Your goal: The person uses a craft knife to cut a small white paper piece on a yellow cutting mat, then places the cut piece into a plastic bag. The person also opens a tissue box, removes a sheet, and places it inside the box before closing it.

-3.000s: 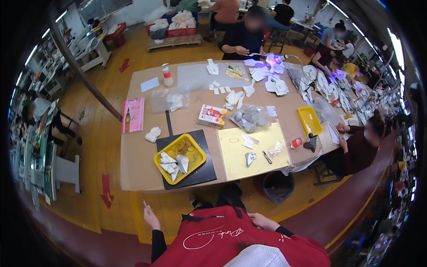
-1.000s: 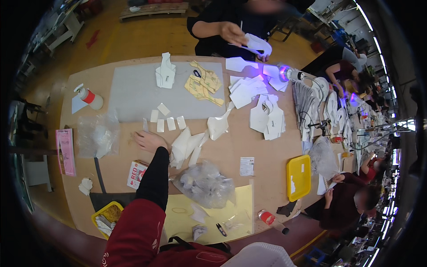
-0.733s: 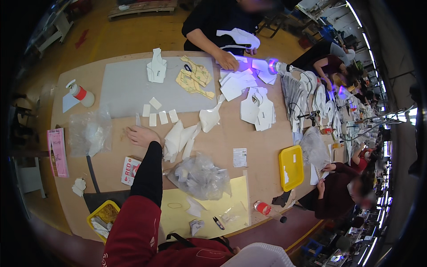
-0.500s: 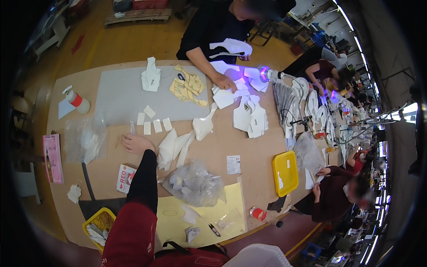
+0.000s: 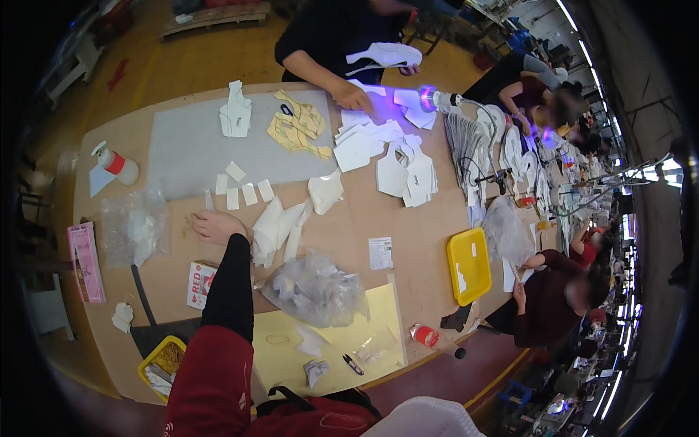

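My left hand point(image 5: 216, 227) rests palm down on the brown-topped table, left of the middle, its fingers spread leftward. A narrow pale strip point(image 5: 208, 199) sticks up just past its edge; whether they touch is hard to tell. Beyond it lie several small cream rectangular pieces point(image 5: 233, 198). To the right of the hand, beside my wrist, are cream cut pieces point(image 5: 275, 227) in a loose heap. A red and white box point(image 5: 199, 284) lies near my black cuff. My right hand is out of the picture.
A crumpled clear bag point(image 5: 314, 288) and yellow sheet point(image 5: 349, 328) with thread snips point(image 5: 353, 364) lie nearer me. Across the table, a co-worker's hand point(image 5: 354, 97) reaches over white pieces under a lamp point(image 5: 428, 100). A yellow tray point(image 5: 470, 267) and spray bottle point(image 5: 124, 169) flank the work.
My view has shifted slightly, moving the whole table up and left in the picture. My left hand stays by the pale strip. The co-worker's reaching hand has drawn back from the white pieces.
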`<action>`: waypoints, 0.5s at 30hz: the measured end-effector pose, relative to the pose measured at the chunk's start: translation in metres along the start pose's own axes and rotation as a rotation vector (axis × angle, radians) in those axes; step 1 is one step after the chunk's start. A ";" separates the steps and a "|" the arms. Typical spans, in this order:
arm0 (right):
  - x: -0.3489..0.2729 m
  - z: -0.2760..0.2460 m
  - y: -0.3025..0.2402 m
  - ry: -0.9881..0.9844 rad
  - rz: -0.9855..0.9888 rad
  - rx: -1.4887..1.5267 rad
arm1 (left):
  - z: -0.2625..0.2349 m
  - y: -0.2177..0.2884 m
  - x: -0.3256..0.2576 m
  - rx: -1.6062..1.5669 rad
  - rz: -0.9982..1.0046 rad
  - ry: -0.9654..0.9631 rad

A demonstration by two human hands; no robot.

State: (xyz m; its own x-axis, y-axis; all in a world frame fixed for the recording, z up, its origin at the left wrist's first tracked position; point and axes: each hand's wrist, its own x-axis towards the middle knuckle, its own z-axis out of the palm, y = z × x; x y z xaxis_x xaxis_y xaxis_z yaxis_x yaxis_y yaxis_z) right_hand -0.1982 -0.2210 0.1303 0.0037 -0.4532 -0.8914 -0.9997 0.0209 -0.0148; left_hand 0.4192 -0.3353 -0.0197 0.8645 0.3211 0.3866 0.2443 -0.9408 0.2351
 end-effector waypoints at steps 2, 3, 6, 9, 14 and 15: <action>-0.002 -0.002 -0.001 -0.011 -0.012 -0.002 | 0.003 -0.003 0.002 0.014 0.003 -0.013; -0.004 -0.003 0.000 -0.025 -0.015 -0.007 | 0.005 -0.003 0.003 0.018 0.001 -0.017; -0.024 -0.018 -0.004 -0.078 -0.056 -0.046 | 0.006 -0.003 0.000 0.040 -0.005 -0.038; -0.046 -0.070 -0.041 -0.105 -0.199 -0.093 | 0.005 -0.001 0.000 0.039 0.001 -0.003; -0.038 -0.197 -0.177 0.064 -0.547 0.401 | 0.005 -0.003 0.002 0.028 0.015 -0.008; -0.036 -0.216 -0.200 0.182 -0.627 0.396 | 0.006 -0.003 0.002 0.027 0.015 -0.006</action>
State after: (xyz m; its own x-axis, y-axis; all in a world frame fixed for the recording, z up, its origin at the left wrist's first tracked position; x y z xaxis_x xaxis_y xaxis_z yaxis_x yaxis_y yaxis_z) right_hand -0.0042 -0.4010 0.2631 0.5295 -0.6246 -0.5740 -0.7277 0.0133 -0.6857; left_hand 0.4230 -0.3329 -0.0252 0.8709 0.3062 0.3844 0.2427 -0.9481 0.2053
